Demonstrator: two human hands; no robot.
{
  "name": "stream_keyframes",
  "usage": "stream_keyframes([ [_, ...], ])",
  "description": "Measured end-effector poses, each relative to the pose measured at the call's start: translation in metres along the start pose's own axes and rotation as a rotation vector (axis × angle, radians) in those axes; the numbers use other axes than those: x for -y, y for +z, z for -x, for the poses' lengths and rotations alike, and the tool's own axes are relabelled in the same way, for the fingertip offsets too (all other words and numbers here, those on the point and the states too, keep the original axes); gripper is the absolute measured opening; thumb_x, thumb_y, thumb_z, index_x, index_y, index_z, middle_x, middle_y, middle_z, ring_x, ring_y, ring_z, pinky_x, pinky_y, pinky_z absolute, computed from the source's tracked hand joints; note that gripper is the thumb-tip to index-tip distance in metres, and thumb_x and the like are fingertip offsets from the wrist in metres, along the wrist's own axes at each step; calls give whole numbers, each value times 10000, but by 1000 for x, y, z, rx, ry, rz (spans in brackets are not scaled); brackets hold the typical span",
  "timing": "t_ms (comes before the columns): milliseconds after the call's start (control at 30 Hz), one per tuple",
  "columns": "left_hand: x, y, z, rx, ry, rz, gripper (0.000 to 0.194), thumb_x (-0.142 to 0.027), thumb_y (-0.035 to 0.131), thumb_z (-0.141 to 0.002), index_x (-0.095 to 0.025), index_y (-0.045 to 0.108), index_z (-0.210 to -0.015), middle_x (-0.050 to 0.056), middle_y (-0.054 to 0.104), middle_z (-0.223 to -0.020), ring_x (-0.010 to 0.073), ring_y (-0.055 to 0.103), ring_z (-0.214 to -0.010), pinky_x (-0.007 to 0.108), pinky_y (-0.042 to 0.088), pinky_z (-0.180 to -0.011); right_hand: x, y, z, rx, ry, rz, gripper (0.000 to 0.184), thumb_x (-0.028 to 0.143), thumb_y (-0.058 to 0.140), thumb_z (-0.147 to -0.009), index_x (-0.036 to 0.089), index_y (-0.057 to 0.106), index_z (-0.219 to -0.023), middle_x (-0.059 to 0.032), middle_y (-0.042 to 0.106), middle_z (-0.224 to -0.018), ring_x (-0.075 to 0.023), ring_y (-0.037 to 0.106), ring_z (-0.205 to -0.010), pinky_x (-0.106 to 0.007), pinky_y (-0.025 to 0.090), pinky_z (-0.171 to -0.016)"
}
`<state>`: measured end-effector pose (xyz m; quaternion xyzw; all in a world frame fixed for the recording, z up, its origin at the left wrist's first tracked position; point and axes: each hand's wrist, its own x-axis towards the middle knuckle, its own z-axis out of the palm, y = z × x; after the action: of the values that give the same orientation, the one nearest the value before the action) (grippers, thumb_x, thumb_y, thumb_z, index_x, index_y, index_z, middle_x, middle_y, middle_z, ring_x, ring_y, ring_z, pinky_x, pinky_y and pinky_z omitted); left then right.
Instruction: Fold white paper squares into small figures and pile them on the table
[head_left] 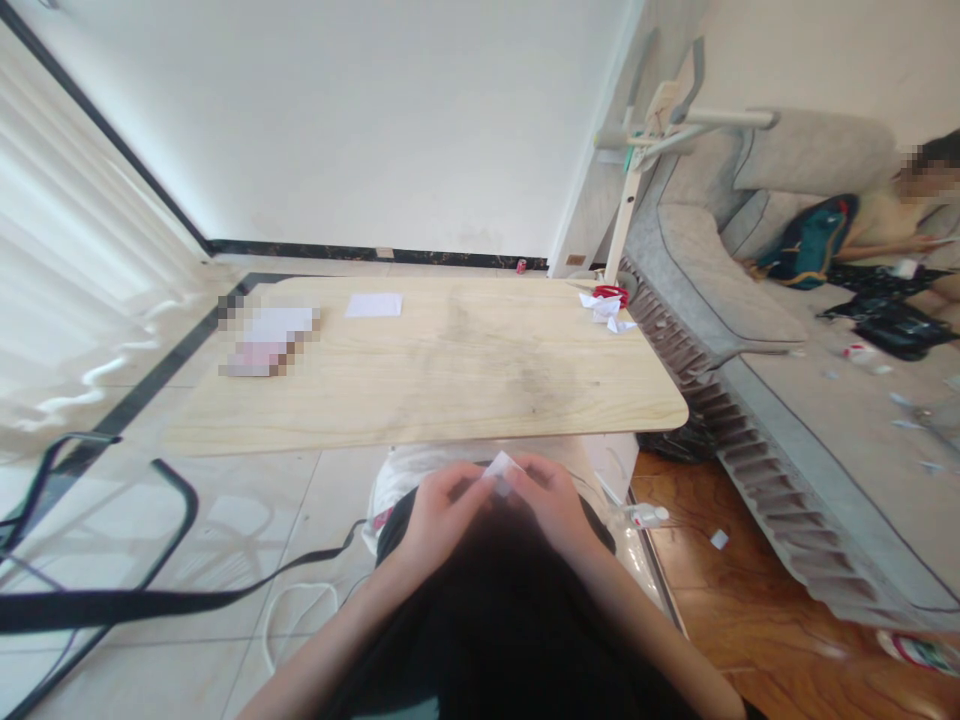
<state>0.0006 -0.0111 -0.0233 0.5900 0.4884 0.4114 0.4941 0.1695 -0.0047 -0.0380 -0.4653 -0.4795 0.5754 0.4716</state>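
Observation:
Close to my body, just off the near edge of the wooden table, both hands meet around a small folded piece of white paper. My left hand pinches its left side, and my right hand pinches its right side. The top of the paper comes to a point between my fingertips; its lower part is partly hidden by them. On the table's far side lies a flat white sheet of paper. Several folded white paper pieces sit at the right end beside a red item.
A blurred-out stack rests on the table's left end. Right of the table stand a white post frame and a grey sofa, where another person sits by a teal backpack. A black strap stretches across the left.

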Motion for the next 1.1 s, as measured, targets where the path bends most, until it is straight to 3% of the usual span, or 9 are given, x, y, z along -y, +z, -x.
stream_keyframes([
  [200, 2, -2, 0, 17, -38, 100, 223, -352, 633, -872, -175, 728, -776, 8, 697, -639, 146, 629, -616, 236, 475, -618, -2, -1, 1, -17, 0, 29, 258, 421, 703, -795, 178, 695, -709, 13, 615, -580, -116, 538, -524, -228, 419, -524],
  [400, 5, -2, 1, 20, -32, 175, 222, -330, 642, -867, -170, 690, -722, -4, 672, -611, 129, 605, -600, 225, 467, -616, 1, -1, 2, 47, 45, 87, 326, 457, 660, -819, 171, 687, -665, 9, 602, -543, -120, 534, -502, -234, 410, -512],
  [567, 4, 0, 0, 5, -81, 216, 227, -338, 647, -860, -165, 684, -717, -10, 655, -581, 117, 589, -564, 214, 463, -586, 6, 1, 3, -1, -2, 153, 342, 445, 649, -823, 166, 673, -627, 12, 577, -516, -118, 512, -496, -232, 389, -501],
  [833, 3, -1, -4, 87, -161, 189, 173, -335, 690, -821, -167, 725, -847, -13, 669, -599, 120, 599, -556, 212, 472, -566, 4, 0, 3, -57, -44, 148, 322, 393, 665, -808, 172, 625, -577, 16, 571, -518, -118, 507, -510, -231, 386, -517],
  [1100, 2, 0, -5, 67, -151, 157, 214, -343, 669, -832, -165, 705, -719, -8, 665, -594, 120, 602, -565, 213, 469, -575, 4, 0, 3, -63, -64, 135, 330, 380, 654, -811, 175, 615, -556, 15, 575, -512, -119, 507, -502, -231, 386, -507],
])
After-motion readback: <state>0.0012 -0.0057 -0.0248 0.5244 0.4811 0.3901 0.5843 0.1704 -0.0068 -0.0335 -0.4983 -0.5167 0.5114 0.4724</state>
